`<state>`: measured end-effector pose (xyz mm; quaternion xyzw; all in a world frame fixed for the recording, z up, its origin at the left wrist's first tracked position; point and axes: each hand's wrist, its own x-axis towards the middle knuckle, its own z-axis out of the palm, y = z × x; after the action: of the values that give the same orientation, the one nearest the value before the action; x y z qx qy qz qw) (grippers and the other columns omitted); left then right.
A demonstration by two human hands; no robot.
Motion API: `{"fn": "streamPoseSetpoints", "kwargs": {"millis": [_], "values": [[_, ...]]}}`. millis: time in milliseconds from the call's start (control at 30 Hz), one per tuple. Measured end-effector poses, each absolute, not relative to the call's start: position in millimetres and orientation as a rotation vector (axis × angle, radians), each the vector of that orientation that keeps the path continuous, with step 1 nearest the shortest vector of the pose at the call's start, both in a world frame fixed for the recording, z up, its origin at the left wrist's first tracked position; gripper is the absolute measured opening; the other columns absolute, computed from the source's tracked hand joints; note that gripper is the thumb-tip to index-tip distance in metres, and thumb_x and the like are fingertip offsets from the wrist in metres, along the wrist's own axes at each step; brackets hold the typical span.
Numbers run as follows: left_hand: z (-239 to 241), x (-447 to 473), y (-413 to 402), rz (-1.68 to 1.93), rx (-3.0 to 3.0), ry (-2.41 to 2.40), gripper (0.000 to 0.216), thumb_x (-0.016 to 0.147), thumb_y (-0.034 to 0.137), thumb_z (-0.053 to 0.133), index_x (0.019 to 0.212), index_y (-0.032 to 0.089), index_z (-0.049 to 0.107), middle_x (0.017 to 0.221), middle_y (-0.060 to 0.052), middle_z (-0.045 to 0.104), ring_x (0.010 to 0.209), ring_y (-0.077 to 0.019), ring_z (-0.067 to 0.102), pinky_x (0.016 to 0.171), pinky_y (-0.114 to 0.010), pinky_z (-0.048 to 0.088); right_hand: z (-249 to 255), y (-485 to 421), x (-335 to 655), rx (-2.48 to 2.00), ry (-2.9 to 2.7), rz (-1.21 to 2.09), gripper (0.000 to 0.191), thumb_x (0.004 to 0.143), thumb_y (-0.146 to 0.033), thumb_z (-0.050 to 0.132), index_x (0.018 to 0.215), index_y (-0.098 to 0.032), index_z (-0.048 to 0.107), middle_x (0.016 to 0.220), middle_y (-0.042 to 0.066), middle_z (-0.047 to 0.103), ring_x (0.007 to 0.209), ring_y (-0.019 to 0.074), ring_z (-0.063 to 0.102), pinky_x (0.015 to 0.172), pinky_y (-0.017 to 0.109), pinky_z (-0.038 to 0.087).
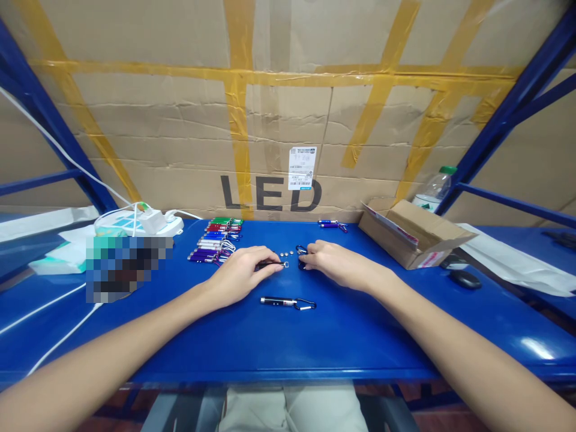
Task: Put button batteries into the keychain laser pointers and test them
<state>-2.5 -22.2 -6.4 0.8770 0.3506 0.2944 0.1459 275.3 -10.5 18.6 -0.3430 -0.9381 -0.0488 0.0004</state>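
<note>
My left hand (243,273) lies on the blue table (315,342), fingers curled round a small black keychain flashlight (270,264) that points right. My right hand (330,259) rests just right of it, fingertips pinched on a small dark piece with a carabiner clip (301,251). A few small silver button cells (288,254) lie between the two hands. A second black keychain flashlight (288,302) with a clip lies on the table nearer to me, untouched.
Several coloured keychain flashlights (216,240) lie in rows at the back left, two more flashlights (332,224) at the back centre. An open cardboard box (411,235) and plastic bottle (432,189) stand right; a power strip (144,223) with cables left. Taped cardboard (288,120) backs the table.
</note>
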Motion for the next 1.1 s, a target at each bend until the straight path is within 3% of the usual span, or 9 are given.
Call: {"fn": "streamPoseSetpoints", "kwargs": {"millis": [267, 467, 1100], "values": [[-6, -2, -22, 0.858, 2.531, 1.01, 0.025, 0.108, 0.041, 0.061, 0.11, 0.023, 0.079, 0.109, -0.004, 0.081, 0.099, -0.0235, 0.075, 0.087, -0.032, 0.055, 23, -31, 265, -1.229, -3.037, -0.496, 0.028, 0.108, -0.005, 0.048, 0.123, -0.006, 0.071, 0.114, 0.019, 0.07, 0.101, 0.0282, 0.067, 0.086, 0.037, 0.054], [-7, -2, -21, 0.851, 2.539, 1.018, 0.024, 0.107, 0.04, 0.063, 0.11, 0.023, 0.079, 0.109, -0.004, 0.081, 0.099, -0.0231, 0.075, 0.09, -0.032, 0.055, 26, -41, 253, -1.288, -3.073, -0.653, 0.024, 0.104, -0.002, 0.052, 0.115, -0.004, 0.073, 0.112, 0.02, 0.072, 0.104, 0.0313, 0.069, 0.086, 0.04, 0.06], [-6, -3, -22, 0.83, 2.531, 1.02, 0.027, 0.108, 0.041, 0.06, 0.111, 0.023, 0.08, 0.111, -0.005, 0.081, 0.102, -0.0239, 0.075, 0.092, -0.033, 0.055, 14, -21, 269, -1.052, -3.03, -0.359, 0.026, 0.111, -0.009, 0.044, 0.113, -0.009, 0.07, 0.11, 0.017, 0.067, 0.097, 0.0265, 0.061, 0.09, 0.039, 0.05]]}}
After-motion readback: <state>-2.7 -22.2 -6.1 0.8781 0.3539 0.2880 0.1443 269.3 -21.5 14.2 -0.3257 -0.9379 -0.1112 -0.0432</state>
